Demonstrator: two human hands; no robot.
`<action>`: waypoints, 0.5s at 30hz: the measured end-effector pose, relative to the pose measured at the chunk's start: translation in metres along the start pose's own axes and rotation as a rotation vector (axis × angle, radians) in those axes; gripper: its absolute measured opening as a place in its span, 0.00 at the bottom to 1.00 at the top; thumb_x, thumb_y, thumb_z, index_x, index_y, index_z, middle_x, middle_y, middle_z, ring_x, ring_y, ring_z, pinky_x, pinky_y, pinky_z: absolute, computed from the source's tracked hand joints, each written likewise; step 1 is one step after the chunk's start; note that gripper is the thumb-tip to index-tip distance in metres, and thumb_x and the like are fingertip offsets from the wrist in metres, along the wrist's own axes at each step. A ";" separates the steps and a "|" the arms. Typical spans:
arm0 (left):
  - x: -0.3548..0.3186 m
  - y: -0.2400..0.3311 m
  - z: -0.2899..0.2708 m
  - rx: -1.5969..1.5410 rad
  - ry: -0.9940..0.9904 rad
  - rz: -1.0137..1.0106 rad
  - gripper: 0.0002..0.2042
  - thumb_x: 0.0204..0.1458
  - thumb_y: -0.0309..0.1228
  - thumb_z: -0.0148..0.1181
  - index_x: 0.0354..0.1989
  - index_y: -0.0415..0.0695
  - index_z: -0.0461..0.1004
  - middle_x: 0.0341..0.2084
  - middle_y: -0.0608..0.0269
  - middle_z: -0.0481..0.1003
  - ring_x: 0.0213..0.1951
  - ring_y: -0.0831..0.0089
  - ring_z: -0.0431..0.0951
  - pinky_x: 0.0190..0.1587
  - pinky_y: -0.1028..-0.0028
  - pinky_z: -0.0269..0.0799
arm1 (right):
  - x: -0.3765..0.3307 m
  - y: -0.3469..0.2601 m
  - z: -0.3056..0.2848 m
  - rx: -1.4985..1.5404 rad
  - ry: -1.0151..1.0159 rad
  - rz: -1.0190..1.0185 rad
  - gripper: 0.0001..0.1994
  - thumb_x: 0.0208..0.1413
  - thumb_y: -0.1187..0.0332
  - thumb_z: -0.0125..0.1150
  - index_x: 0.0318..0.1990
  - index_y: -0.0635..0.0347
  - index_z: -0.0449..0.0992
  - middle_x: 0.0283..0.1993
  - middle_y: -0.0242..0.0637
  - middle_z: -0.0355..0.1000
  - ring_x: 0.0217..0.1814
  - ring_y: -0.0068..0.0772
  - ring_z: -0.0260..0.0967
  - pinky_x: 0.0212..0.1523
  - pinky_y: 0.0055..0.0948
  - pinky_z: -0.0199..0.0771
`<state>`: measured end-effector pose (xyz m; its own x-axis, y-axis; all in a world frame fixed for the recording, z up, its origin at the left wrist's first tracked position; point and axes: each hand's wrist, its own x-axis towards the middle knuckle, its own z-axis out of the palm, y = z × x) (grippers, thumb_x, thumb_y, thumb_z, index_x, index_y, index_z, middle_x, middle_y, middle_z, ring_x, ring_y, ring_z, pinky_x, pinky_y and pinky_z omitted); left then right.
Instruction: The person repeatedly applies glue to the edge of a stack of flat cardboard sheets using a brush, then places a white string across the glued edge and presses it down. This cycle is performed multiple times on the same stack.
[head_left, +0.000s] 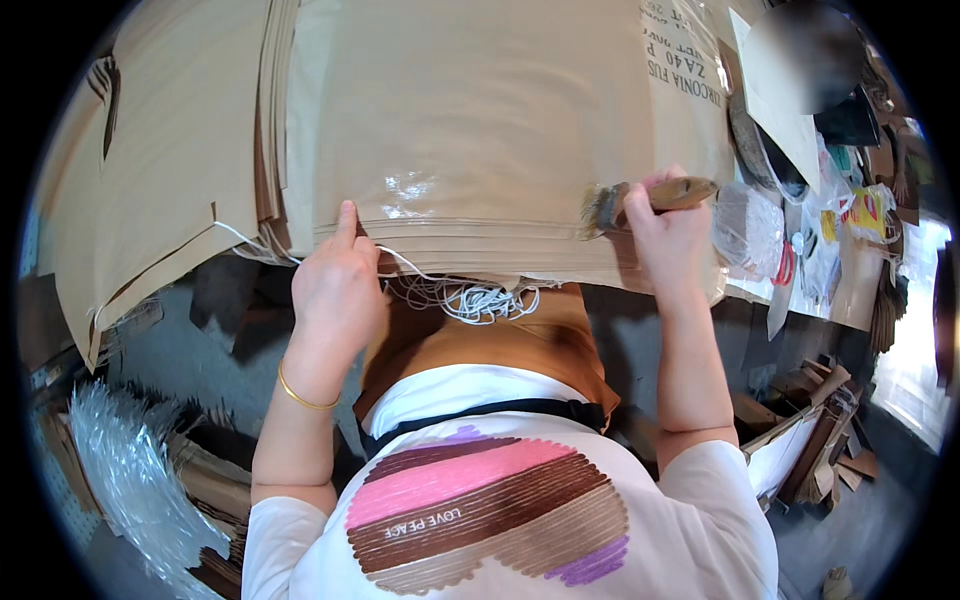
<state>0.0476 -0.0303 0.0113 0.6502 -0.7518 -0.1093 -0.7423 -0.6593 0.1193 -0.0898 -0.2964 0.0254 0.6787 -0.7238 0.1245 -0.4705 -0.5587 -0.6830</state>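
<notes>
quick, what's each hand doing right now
Left hand: no grip, fingertips pressing the stacked brown paper sheets.
Right hand: closed on a wooden-handled brush.

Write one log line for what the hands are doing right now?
left hand: pressing edge of paper stack | right hand: holding brush at stack edge | white strings: hanging below

The brown paper stack (480, 130) runs off the top edge, its far end unseen.

White cords (480, 297) along the stack's (480, 150) edge
</notes>
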 end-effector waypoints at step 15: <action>-0.019 0.006 -0.032 -0.231 0.075 0.137 0.05 0.52 0.24 0.53 0.27 0.35 0.68 0.37 0.45 0.74 0.33 0.52 0.74 0.34 0.64 0.70 | 0.002 0.099 -0.142 -0.085 0.464 -0.156 0.09 0.54 0.75 0.58 0.43 0.64 0.77 0.33 0.35 0.72 0.34 0.30 0.70 0.37 0.25 0.70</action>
<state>0.0358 -0.0198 0.0460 0.5625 -0.8268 -0.0041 -0.7734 -0.5279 0.3510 -0.2154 -0.4103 0.0598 0.4308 -0.7224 0.5409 -0.4407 -0.6915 -0.5724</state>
